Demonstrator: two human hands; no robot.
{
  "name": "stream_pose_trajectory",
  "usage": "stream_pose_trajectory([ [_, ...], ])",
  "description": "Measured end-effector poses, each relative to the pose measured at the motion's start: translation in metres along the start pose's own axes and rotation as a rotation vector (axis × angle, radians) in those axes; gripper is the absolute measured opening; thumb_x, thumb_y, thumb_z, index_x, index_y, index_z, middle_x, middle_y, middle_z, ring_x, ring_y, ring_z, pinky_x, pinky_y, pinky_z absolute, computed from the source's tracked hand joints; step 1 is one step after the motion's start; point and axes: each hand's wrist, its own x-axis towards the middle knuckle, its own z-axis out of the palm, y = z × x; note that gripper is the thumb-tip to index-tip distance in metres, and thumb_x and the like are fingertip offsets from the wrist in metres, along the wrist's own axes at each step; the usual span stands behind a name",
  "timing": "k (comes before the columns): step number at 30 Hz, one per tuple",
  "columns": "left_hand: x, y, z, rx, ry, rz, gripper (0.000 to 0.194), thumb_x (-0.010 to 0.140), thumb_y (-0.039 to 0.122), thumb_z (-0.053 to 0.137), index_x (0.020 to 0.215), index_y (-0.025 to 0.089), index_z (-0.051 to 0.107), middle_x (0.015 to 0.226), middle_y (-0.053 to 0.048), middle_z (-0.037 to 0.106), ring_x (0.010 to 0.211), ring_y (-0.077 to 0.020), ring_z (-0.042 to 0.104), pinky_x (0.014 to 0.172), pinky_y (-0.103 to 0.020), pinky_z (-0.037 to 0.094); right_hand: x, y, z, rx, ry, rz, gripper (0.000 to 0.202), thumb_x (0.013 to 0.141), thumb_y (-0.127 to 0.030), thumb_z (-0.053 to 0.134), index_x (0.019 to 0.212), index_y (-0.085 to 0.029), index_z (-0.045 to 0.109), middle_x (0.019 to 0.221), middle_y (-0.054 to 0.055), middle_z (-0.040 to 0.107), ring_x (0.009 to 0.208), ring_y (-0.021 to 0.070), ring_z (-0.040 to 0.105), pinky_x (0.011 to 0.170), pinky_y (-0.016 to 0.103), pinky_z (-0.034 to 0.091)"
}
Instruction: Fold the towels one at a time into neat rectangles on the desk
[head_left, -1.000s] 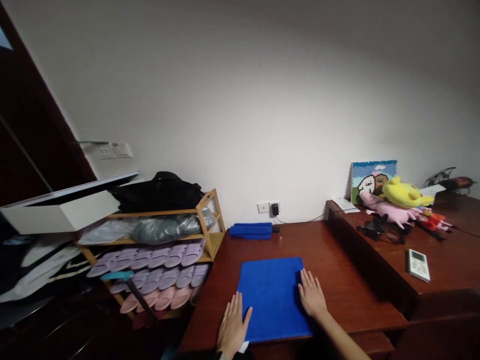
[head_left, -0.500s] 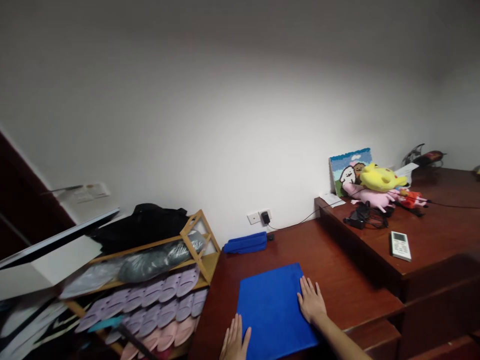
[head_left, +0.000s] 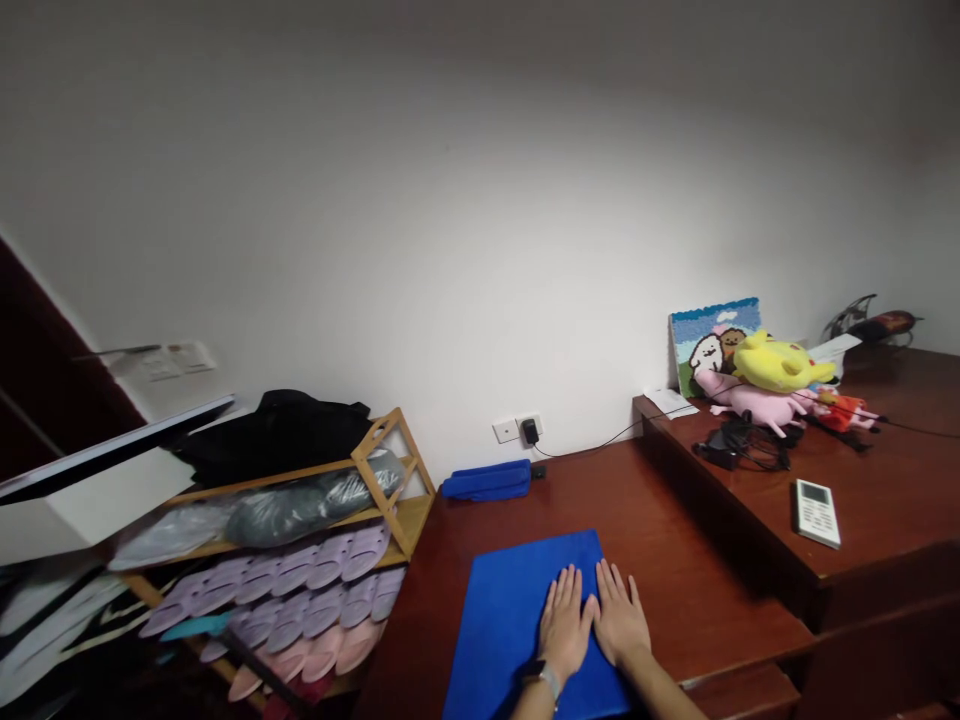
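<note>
A flat blue cloth (head_left: 499, 610), roughly rectangular, lies spread on the reddish-brown wooden desk (head_left: 675, 540). My left hand (head_left: 567, 622), with a watch at the wrist, rests palm down on the cloth's right half, fingers stretched out. Just beside it, my right hand (head_left: 621, 612) lies flat over the cloth's right edge, its fingers pointing away from me. The two thumbs come close together, perhaps touching. Neither hand holds anything. Farther back, a folded blue cloth (head_left: 487, 481) sits against the wall.
Left of the desk stands a wooden shoe rack (head_left: 409, 515) with purple and pink slippers (head_left: 367, 550). On the raised desk part at right are plush toys (head_left: 784, 362), a tangled black cable (head_left: 739, 445) and a white remote control (head_left: 817, 513). A plug (head_left: 530, 431) sits in the wall socket.
My left hand has moved from the cloth's left edge across to the right, beside my right hand. My right hand stays at the right edge. The view has shifted slightly.
</note>
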Motion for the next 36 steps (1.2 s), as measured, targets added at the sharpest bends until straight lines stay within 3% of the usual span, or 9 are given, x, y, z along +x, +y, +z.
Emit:
stream_pose_trajectory([
  [2,0.006,-0.002,0.007,0.007,-0.018,-0.011,0.069,0.103,0.056,0.013,0.162,0.021,0.020,0.169,-0.004,0.020,0.157,-0.0243,0.015,0.130,-0.050,0.020,0.001,0.001,0.002,-0.002,0.000,-0.001,0.067,0.099,-0.044,0.020,0.161,-0.018,0.024,0.168,0.002,0.017,0.157,0.0230,0.011,0.128,0.050,0.003],
  [4,0.004,-0.021,0.004,0.034,-0.006,-0.054,0.070,0.102,0.057,0.013,0.162,0.021,0.019,0.169,-0.004,0.019,0.157,-0.0246,0.015,0.130,-0.051,0.019,0.002,0.001,0.003,0.007,0.010,0.007,0.068,0.100,-0.046,0.019,0.161,-0.018,0.023,0.168,0.001,0.018,0.157,0.0228,0.011,0.128,0.050,0.004],
  [10,-0.037,-0.130,-0.031,0.098,0.032,-0.350,0.077,0.102,0.061,0.012,0.161,0.013,0.021,0.169,-0.009,0.019,0.157,-0.0258,0.017,0.129,-0.050,0.019,0.001,0.000,0.005,-0.041,0.001,0.027,0.069,0.101,-0.049,0.014,0.162,-0.017,0.018,0.169,0.000,0.014,0.157,0.0210,0.011,0.128,0.049,0.003],
  [14,-0.059,-0.171,-0.031,0.122,0.120,-0.398,0.078,0.102,0.061,0.014,0.161,0.012,0.021,0.169,-0.010,0.020,0.157,-0.0254,0.017,0.128,-0.047,0.022,0.001,0.002,0.011,-0.087,-0.007,0.031,0.070,0.101,-0.050,0.014,0.162,-0.017,0.018,0.169,0.000,0.015,0.157,0.0210,0.011,0.128,0.049,0.004],
  [18,-0.059,-0.173,-0.022,0.118,0.154,-0.399,0.079,0.101,0.064,0.016,0.161,0.013,0.022,0.169,-0.010,0.021,0.157,-0.0268,0.018,0.128,-0.048,0.024,0.011,-0.003,0.011,-0.096,-0.014,0.048,0.070,0.100,-0.052,0.016,0.162,-0.020,0.023,0.168,0.001,0.020,0.157,0.0244,0.015,0.127,0.052,0.009],
  [24,-0.059,-0.172,-0.021,0.099,0.180,-0.394,0.078,0.101,0.064,0.015,0.161,0.015,0.023,0.169,-0.008,0.022,0.156,-0.0260,0.021,0.128,-0.048,0.024,0.056,-0.017,-0.011,-0.090,0.001,0.012,0.069,0.101,-0.050,0.014,0.162,-0.018,0.020,0.169,0.000,0.019,0.157,0.0214,0.012,0.128,0.047,0.009],
  [28,-0.060,-0.176,-0.017,0.094,0.188,-0.403,0.078,0.100,0.065,0.016,0.161,0.017,0.025,0.168,-0.007,0.024,0.156,-0.0258,0.022,0.128,-0.047,0.025,0.078,-0.012,-0.004,-0.099,-0.025,0.023,0.070,0.101,-0.049,0.015,0.162,-0.015,0.019,0.169,0.001,0.018,0.157,0.0212,0.012,0.128,0.044,0.009],
  [32,-0.060,-0.175,-0.017,0.093,0.182,-0.389,0.077,0.101,0.064,0.016,0.161,0.017,0.022,0.169,-0.006,0.023,0.156,-0.0245,0.022,0.128,-0.047,0.024,0.082,-0.004,0.010,-0.094,0.003,0.012,0.071,0.101,-0.050,0.014,0.162,-0.014,0.016,0.170,0.001,0.016,0.157,0.0207,0.011,0.128,0.044,0.006],
  [36,-0.062,-0.171,-0.024,0.113,0.147,-0.404,0.078,0.101,0.064,0.017,0.161,0.013,0.022,0.169,-0.007,0.022,0.156,-0.0240,0.021,0.129,-0.045,0.024,0.079,-0.004,0.006,-0.087,-0.012,0.016,0.071,0.101,-0.048,0.013,0.162,-0.013,0.015,0.170,0.002,0.015,0.158,0.0209,0.010,0.128,0.044,0.004],
])
